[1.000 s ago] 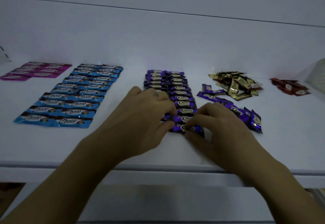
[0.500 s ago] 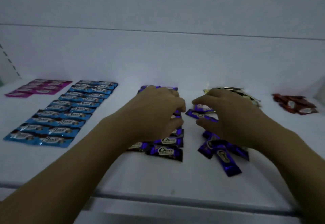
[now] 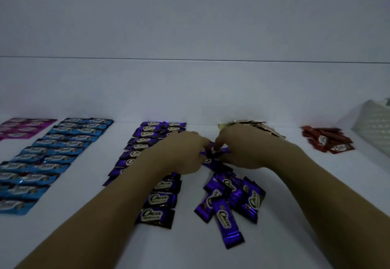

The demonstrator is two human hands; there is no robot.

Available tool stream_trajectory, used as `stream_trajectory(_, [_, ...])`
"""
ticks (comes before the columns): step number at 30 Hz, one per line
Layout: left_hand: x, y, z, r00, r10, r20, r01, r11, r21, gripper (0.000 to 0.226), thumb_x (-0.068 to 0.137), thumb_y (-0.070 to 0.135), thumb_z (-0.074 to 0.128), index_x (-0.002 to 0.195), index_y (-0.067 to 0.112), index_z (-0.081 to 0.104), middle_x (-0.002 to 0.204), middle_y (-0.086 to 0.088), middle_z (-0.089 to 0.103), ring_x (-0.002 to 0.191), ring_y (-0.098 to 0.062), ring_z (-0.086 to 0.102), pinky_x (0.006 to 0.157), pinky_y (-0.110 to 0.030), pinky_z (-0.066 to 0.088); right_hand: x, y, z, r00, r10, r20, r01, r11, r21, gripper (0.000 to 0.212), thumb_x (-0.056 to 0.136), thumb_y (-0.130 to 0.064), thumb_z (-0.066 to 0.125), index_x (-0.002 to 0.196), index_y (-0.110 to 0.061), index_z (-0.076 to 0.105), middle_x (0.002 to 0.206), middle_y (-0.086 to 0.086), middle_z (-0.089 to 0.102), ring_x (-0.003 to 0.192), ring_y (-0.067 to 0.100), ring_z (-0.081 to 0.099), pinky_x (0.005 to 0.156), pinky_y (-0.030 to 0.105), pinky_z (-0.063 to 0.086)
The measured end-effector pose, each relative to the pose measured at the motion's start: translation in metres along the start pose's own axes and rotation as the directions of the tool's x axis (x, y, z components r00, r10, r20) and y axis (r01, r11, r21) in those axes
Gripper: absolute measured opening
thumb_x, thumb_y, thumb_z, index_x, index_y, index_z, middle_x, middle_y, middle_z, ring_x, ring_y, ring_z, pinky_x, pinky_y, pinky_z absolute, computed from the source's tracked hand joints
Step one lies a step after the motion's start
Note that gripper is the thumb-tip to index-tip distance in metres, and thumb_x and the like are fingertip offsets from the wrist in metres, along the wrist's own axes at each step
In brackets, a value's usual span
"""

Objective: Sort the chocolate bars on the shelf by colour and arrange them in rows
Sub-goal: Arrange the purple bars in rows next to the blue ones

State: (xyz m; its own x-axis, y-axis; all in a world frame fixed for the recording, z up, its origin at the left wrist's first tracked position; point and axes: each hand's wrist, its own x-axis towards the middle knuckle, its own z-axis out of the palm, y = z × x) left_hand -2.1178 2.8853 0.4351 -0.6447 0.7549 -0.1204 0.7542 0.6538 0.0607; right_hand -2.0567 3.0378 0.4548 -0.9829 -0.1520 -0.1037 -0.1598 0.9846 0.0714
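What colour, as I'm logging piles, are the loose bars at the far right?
Those chocolate bars are red; head view.

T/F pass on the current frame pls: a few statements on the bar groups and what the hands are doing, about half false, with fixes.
1. The left hand and right hand both pinch one purple bar between them. True.
2. The blue bars lie in a loose heap. False: they lie flat in neat rows, two across.
3. The red bars are the rightmost group of bars on the shelf. True.
4. The loose purple pile lies left of the purple rows. False: it lies to their right.
5. The pink bars sit at the far left. True.
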Motion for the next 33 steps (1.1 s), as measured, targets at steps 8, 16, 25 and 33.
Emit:
stream_trajectory(8, [0.005, 0.008, 0.007, 0.970, -0.126, -0.208, 0.113, 0.991, -0.071, 0.021, 0.090, 0.043, 0.058, 0.100, 0.025, 0.061, 0.102, 0.004, 0.063, 0.097, -0.017, 0.056, 0.085, -0.036, 0.048, 0.007, 0.014, 0.023, 0.994, 0.005, -0.112, -0.003, 1.000, 0.016, 0.027, 0.094, -0.027, 0.056, 0.120, -0.026, 0.063, 0.120, -0.001, 0.061, 0.109, 0.020, 0.056, 0.089, 0.037, 0.050])
stream_trajectory(16, [0.005, 0.010, 0.005, 0.972, -0.204, -0.116, 0.160, 0.937, -0.311, 0.036, 0.088, 0.027, 0.063, 0.121, 0.022, 0.049, 0.099, 0.002, 0.066, 0.082, -0.014, 0.060, 0.080, -0.037, 0.052, 0.007, 0.021, 0.027, 0.969, -0.039, -0.245, 0.036, 0.999, -0.017, 0.027, 0.097, -0.022, 0.044, 0.116, -0.023, 0.064, 0.108, 0.002, 0.065, 0.097, 0.022, 0.059, 0.075, 0.031, 0.046])
stream_trajectory(25, [0.001, -0.008, -0.004, 0.906, -0.324, -0.271, 0.087, 0.771, -0.631, 0.011, 0.091, 0.018, 0.062, 0.101, 0.019, 0.064, 0.080, 0.004, 0.071, 0.077, -0.014, 0.068, 0.075, -0.034, 0.055, 0.010, 0.027, 0.025, 0.895, 0.086, -0.438, 0.062, 0.947, 0.314, 0.026, 0.101, -0.024, 0.046, 0.118, -0.023, 0.065, 0.109, 0.000, 0.067, 0.097, 0.020, 0.059, 0.083, 0.033, 0.047])
stream_trajectory(33, [-0.014, -0.028, -0.015, 0.919, -0.315, -0.238, 0.026, 0.650, -0.760, 0.028, 0.083, 0.004, 0.070, 0.107, 0.019, 0.068, 0.085, 0.003, 0.076, 0.083, -0.011, 0.071, 0.088, -0.033, 0.053, 0.009, 0.026, 0.031, 0.868, 0.293, -0.400, 0.058, 0.742, 0.668, 0.023, 0.091, -0.011, 0.063, 0.112, -0.017, 0.070, 0.092, -0.001, 0.074, 0.078, 0.007, 0.067, 0.070, 0.008, 0.045])
